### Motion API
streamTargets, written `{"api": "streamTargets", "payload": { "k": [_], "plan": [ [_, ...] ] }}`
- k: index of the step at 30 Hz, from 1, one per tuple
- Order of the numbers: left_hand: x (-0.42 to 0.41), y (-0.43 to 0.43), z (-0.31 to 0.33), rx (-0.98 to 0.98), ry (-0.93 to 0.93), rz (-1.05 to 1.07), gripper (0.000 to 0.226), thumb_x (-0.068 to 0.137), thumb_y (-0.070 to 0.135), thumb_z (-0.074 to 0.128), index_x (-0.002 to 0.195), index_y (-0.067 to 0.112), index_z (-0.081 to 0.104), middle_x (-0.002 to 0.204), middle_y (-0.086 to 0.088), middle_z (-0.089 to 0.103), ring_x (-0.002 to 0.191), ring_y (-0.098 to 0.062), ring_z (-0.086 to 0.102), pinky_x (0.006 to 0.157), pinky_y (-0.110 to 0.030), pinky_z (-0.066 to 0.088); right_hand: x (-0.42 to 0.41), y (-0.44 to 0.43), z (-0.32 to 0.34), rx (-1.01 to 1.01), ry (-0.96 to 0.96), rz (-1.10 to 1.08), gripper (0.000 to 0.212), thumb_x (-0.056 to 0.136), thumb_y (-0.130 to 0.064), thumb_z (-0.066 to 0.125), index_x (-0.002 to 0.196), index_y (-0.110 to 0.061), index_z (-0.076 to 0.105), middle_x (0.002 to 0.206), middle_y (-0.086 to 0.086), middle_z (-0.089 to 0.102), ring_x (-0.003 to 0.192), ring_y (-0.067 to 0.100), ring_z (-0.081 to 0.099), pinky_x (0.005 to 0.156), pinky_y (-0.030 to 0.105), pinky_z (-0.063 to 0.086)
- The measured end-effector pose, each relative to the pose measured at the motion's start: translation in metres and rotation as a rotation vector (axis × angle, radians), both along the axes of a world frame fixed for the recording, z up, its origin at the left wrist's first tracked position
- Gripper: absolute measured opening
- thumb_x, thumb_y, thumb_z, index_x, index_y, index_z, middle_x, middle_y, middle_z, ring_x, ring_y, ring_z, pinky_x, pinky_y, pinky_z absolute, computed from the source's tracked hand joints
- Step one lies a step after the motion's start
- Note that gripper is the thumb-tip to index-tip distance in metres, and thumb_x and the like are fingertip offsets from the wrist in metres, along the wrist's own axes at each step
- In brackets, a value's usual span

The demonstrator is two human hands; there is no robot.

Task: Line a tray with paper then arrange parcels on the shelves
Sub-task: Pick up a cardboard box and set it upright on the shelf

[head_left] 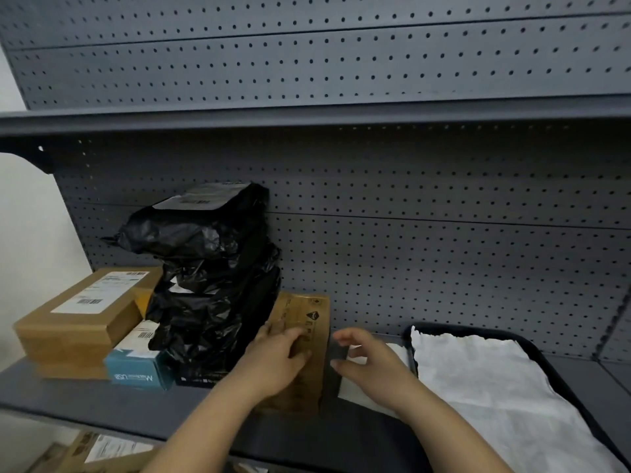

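The grey shelf point(102, 401) is running beneath both hands. A black tray point(461, 328) is lying just right of the right hand, with white paper point(478, 380) lining it. Black bagged parcels point(211, 285) are piling up left of the left hand, with a cardboard box point(75, 319) and a blue box point(136, 370) farther left. The left hand point(276, 361) is gripping an upright brown parcel point(304, 312). The right hand point(372, 365) is hovering beside it, fingers loosely curved, holding nothing.
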State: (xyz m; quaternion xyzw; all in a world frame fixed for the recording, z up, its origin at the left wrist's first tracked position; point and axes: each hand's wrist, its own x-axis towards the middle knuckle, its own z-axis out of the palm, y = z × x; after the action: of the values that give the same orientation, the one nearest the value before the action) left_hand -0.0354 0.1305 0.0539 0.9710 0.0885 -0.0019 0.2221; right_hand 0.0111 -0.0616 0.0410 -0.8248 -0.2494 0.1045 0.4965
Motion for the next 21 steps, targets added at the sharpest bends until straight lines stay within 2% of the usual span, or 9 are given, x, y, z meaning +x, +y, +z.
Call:
{"api": "streamTargets", "payload": {
  "k": [3, 6, 7, 10, 11, 13, 16, 19, 21],
  "plan": [
    [0.001, -0.004, -0.003, 0.001, 0.019, -0.073, 0.053, 0.097, 0.049, 0.046, 0.147, 0.044, 0.032, 0.165, -0.003, 0.008, 0.152, -0.024, -0.001, 0.122, -0.044, 0.013, 0.003, 0.009, -0.009, -0.023, 0.028, -0.032, 0.033, 0.092, -0.020, 0.064, 0.123, -0.030, 0.056, 0.119, -0.012, 0.053, 0.101, 0.001, 0.051, 0.076, 0.005, 0.041],
    [0.006, -0.006, -0.004, -0.088, -0.078, -0.094, 0.048, 0.094, 0.044, 0.053, 0.141, 0.043, 0.041, 0.162, 0.003, 0.018, 0.150, -0.019, 0.009, 0.121, -0.041, 0.019, 0.010, 0.014, -0.017, 0.014, 0.081, -0.086, 0.033, 0.093, -0.020, 0.062, 0.124, -0.031, 0.056, 0.126, -0.003, 0.056, 0.106, 0.010, 0.058, 0.090, 0.018, 0.048],
    [0.010, -0.006, -0.004, -0.128, -0.122, -0.073, 0.046, 0.094, 0.042, 0.055, 0.139, 0.042, 0.044, 0.161, 0.004, 0.022, 0.148, -0.019, 0.013, 0.119, -0.039, 0.022, 0.014, 0.015, -0.017, 0.041, 0.114, -0.111, 0.034, 0.093, -0.021, 0.062, 0.126, -0.031, 0.056, 0.127, -0.002, 0.057, 0.108, 0.013, 0.059, 0.088, 0.020, 0.049],
    [0.022, 0.002, -0.007, -0.267, -0.187, 0.036, 0.054, 0.091, 0.036, 0.063, 0.140, 0.036, 0.042, 0.154, 0.006, 0.030, 0.141, -0.018, 0.027, 0.115, -0.035, 0.030, 0.019, 0.021, -0.010, 0.140, 0.235, -0.127, 0.038, 0.094, -0.020, 0.062, 0.129, -0.029, 0.051, 0.116, -0.012, 0.057, 0.099, 0.006, 0.060, 0.064, 0.007, 0.046],
    [0.026, 0.006, -0.010, -0.320, -0.182, 0.071, 0.058, 0.089, 0.036, 0.065, 0.142, 0.034, 0.041, 0.151, 0.005, 0.033, 0.137, -0.017, 0.033, 0.112, -0.034, 0.034, 0.020, 0.024, -0.008, 0.163, 0.282, -0.117, 0.041, 0.093, -0.020, 0.063, 0.131, -0.029, 0.049, 0.115, -0.012, 0.058, 0.097, 0.004, 0.061, 0.062, 0.006, 0.046],
    [0.029, 0.009, -0.014, -0.449, -0.138, 0.106, 0.061, 0.089, 0.038, 0.066, 0.143, 0.032, 0.039, 0.144, 0.002, 0.042, 0.123, -0.013, 0.045, 0.098, -0.027, 0.042, 0.024, 0.028, -0.009, 0.198, 0.366, -0.093, 0.051, 0.091, -0.021, 0.067, 0.136, -0.032, 0.045, 0.124, -0.004, 0.061, 0.101, 0.011, 0.066, 0.068, 0.013, 0.052],
    [0.030, 0.009, -0.020, -0.565, -0.112, 0.095, 0.059, 0.091, 0.038, 0.063, 0.144, 0.031, 0.037, 0.133, 0.006, 0.051, 0.106, -0.007, 0.050, 0.079, -0.019, 0.043, 0.023, 0.034, -0.010, 0.257, 0.408, -0.084, 0.056, 0.091, -0.016, 0.067, 0.138, -0.029, 0.039, 0.123, 0.000, 0.062, 0.105, 0.016, 0.067, 0.074, 0.019, 0.055],
    [0.027, 0.010, -0.025, -0.564, -0.188, 0.084, 0.059, 0.089, 0.037, 0.066, 0.142, 0.033, 0.041, 0.134, 0.009, 0.051, 0.113, -0.007, 0.052, 0.091, -0.023, 0.048, 0.016, 0.035, -0.011, 0.267, 0.350, -0.076, 0.054, 0.092, -0.014, 0.065, 0.136, -0.032, 0.038, 0.117, -0.008, 0.062, 0.102, 0.008, 0.065, 0.078, 0.019, 0.055],
    [0.022, 0.008, -0.026, -0.491, -0.250, 0.051, 0.060, 0.087, 0.038, 0.067, 0.140, 0.036, 0.042, 0.141, 0.008, 0.045, 0.122, -0.007, 0.048, 0.100, -0.023, 0.042, 0.010, 0.032, -0.013, 0.271, 0.284, -0.066, 0.055, 0.091, -0.015, 0.067, 0.133, -0.037, 0.041, 0.120, -0.010, 0.062, 0.104, 0.005, 0.065, 0.086, 0.022, 0.055]
  ]
}}
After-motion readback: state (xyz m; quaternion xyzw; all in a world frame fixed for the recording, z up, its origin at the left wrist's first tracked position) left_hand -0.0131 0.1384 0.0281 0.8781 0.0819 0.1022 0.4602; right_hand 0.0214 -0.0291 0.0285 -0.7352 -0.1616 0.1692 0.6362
